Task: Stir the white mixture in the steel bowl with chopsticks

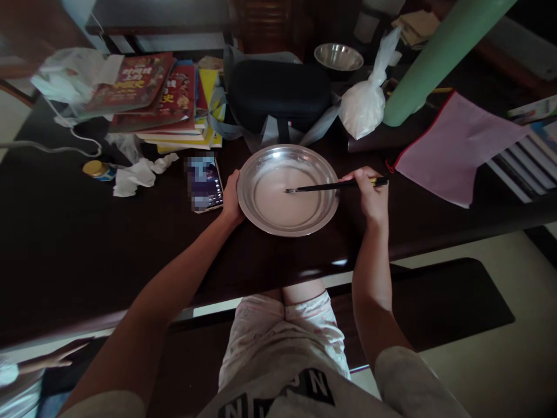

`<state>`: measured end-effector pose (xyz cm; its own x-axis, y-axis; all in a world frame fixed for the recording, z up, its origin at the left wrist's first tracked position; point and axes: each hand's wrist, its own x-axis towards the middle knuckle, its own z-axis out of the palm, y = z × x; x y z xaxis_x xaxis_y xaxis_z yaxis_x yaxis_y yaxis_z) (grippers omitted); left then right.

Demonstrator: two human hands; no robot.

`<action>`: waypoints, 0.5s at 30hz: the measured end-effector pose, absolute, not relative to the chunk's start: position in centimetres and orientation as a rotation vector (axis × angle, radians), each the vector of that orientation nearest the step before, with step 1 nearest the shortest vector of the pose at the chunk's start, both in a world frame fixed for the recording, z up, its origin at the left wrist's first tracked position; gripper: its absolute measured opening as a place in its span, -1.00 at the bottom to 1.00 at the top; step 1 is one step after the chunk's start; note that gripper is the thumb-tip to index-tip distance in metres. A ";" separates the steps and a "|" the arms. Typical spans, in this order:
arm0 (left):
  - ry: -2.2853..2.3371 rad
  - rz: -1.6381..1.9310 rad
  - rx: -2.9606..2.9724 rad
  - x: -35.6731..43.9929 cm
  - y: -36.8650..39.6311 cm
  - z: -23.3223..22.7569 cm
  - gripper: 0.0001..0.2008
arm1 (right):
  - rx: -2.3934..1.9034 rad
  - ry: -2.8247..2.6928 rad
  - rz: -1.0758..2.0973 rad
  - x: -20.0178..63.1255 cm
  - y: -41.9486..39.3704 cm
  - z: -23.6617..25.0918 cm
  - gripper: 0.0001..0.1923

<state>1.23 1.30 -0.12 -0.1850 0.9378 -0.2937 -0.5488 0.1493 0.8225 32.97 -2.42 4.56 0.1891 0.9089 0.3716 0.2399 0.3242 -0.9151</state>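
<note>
A wide metal bowl (246, 203) stands on the dark table in front of me, with a milky, pale liquid (278, 206) in it. Gripping the bowl's left rim is my left hand (232, 197), its fingers partly hidden behind the metal. My right hand (369, 194) is closed around a pair of black chopsticks (322, 186) at the bowl's right side. Their tips dip into the liquid near the middle. Just left of my left hand lies a phone (208, 181) with its screen lit.
Crumpled tissues (139, 176), a small jar (98, 170) and stacked books (152, 98) lie to the left. Behind the bowl sit a black case (278, 90) and a tied bag of white powder (362, 110). Rightward are a green roll (435, 64) and a pink pouch (459, 148). Another person's hand (65, 354) shows lower left.
</note>
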 end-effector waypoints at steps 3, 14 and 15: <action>1.095 1.448 0.464 1.5 1.2 0.1 -0.70 | -1.170 -1.287 0.694 33.0 -2.4 4.5 -0.43; 1.104 1.433 0.451 1.8 1.0 0.7 -0.67 | -1.158 -1.293 0.719 33.0 -2.5 4.6 -0.45; 1.100 1.435 0.455 1.8 1.0 0.6 -0.67 | -1.147 -1.322 0.747 33.0 -2.5 4.6 -0.45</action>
<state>1.78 1.03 0.63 -0.2124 0.9225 -0.3222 -0.5510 0.1593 0.8192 32.95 -2.54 4.56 0.1558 0.9264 0.3428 0.1845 0.3136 -0.9314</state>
